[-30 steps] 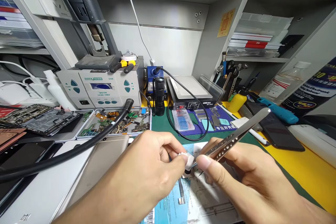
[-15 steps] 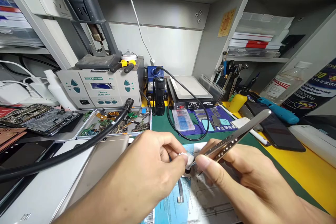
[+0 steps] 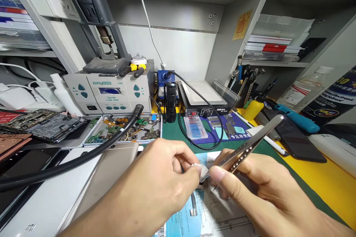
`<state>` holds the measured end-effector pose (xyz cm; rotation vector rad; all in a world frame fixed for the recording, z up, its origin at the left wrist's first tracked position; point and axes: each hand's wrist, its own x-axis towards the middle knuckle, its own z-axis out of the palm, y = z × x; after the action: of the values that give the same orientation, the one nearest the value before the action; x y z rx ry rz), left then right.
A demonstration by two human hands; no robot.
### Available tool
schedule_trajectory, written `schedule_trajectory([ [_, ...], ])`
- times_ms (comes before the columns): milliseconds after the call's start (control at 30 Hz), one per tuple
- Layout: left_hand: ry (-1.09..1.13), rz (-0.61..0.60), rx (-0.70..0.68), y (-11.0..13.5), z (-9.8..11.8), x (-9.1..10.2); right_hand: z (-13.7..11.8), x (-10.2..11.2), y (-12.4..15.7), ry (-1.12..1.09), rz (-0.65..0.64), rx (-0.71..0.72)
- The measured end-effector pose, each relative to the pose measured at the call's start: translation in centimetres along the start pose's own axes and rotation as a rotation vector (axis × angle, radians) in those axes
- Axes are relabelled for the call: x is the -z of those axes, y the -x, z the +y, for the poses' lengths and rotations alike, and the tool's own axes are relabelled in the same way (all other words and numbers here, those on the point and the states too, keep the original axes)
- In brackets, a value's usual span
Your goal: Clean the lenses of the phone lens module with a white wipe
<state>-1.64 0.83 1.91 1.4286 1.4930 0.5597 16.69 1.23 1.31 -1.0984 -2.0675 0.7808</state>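
Observation:
My left hand (image 3: 164, 177) pinches a small white wad (image 3: 202, 170) between thumb and forefinger, low in the middle of the view. My right hand (image 3: 250, 189) grips steel tweezers (image 3: 250, 143) whose tips meet that wad; the handle slants up to the right. Both hands hover over a blue-and-white printed sheet (image 3: 194, 216) lying on the green bench mat (image 3: 174, 131). What the tweezer tips hold is hidden by my fingers.
A hot-air rework station (image 3: 111, 90) stands at the back left, its black hose (image 3: 69, 163) crossing a tray of circuit boards (image 3: 125, 129). A heating plate (image 3: 204, 100), black torch (image 3: 171, 102), tool cup (image 3: 244, 81), phone (image 3: 294, 140) and bottles (image 3: 302, 89) lie behind and to the right.
Both hands stay together on the wad with only slight shifts; the view has drifted a little to the left.

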Motion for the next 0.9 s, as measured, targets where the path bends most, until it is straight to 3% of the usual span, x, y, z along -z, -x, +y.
schedule_trajectory([
  [100, 0.019, -0.003, 0.009, 0.0, 0.0, 0.0, -0.1, 0.1, -0.2, -0.017, -0.082, -0.020],
  [333, 0.085, -0.029, -0.058, -0.2, -0.8, 0.4, 0.8, 0.2, 0.0, -0.206, -0.050, -0.195],
  [633, 0.096, -0.016, -0.022, -0.1, -0.6, 0.6, 2.4, 0.9, -0.4, -0.494, -0.016, -0.363],
  [900, 0.119, 0.025, 0.032, -0.3, -0.1, 0.3, 2.3, 0.8, -0.1, -0.431, -0.042, -0.322],
])
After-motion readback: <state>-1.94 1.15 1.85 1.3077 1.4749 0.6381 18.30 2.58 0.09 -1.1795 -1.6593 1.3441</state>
